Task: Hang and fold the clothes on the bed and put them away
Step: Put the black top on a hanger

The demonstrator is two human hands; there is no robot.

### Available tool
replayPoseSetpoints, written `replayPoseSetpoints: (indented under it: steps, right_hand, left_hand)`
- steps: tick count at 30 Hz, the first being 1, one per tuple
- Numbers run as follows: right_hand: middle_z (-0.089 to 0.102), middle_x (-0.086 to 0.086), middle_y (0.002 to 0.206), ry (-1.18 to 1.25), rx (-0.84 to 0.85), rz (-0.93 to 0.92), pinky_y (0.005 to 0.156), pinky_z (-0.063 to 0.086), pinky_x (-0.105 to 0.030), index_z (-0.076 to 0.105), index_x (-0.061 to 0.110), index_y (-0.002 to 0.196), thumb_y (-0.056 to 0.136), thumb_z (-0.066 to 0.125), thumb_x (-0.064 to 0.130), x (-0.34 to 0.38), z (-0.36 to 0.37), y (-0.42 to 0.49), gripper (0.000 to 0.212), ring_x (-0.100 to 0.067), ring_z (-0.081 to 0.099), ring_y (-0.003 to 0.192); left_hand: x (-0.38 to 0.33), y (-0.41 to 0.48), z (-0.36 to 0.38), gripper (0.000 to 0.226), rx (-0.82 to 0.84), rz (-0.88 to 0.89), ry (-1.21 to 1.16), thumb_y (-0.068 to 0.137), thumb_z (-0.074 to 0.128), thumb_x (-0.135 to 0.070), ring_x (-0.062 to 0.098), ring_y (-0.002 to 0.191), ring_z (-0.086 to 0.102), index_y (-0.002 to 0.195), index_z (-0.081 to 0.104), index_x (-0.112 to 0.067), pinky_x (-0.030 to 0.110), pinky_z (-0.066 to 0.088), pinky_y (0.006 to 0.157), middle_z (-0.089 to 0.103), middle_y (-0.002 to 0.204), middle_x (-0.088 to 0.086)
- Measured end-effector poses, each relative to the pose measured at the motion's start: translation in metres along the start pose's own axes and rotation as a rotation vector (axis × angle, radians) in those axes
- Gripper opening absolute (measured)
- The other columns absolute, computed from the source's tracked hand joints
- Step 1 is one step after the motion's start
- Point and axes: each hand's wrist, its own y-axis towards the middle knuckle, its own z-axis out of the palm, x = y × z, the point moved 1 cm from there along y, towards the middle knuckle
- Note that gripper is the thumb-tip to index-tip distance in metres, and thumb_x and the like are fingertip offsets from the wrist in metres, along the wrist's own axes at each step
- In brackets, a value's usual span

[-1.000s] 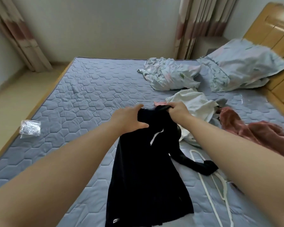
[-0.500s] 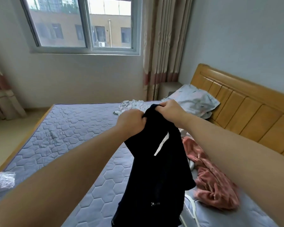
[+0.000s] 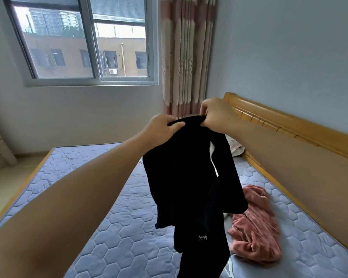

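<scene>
Head view: my left hand (image 3: 163, 127) and right hand (image 3: 215, 113) each pinch the top edge of the black garment (image 3: 191, 177), held in the air over the bed (image 3: 109, 227). Pink garment (image 3: 255, 227) lies beside it. Risk: cloth hangs bunched and twisted, so a weak pinch could drop one corner and the fold would go crooked.

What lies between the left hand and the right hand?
In the head view, the top edge of the black garment spans from left hand to right hand; both grip it.
</scene>
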Motion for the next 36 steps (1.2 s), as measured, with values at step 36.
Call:
replayPoseSetpoints:
  steps: [36]
  right_hand:
    - [0.058, -0.015, 0.126, -0.464, 0.167, 0.356, 0.091, 0.042, -0.035, 0.059, 0.004, 0.120, 0.091, 0.048, 0.003, -0.057, 0.059, 0.001, 0.030, -0.032, 0.054, 0.118]
  left_hand:
    - [0.087, -0.016, -0.041, 0.031, -0.031, -0.442, 0.734, 0.087, 0.044, -0.001, 0.038, 0.106, 0.058, 0.111, 0.062, -0.009, 0.038, 0.047, 0.082, 0.061, 0.115, 0.016]
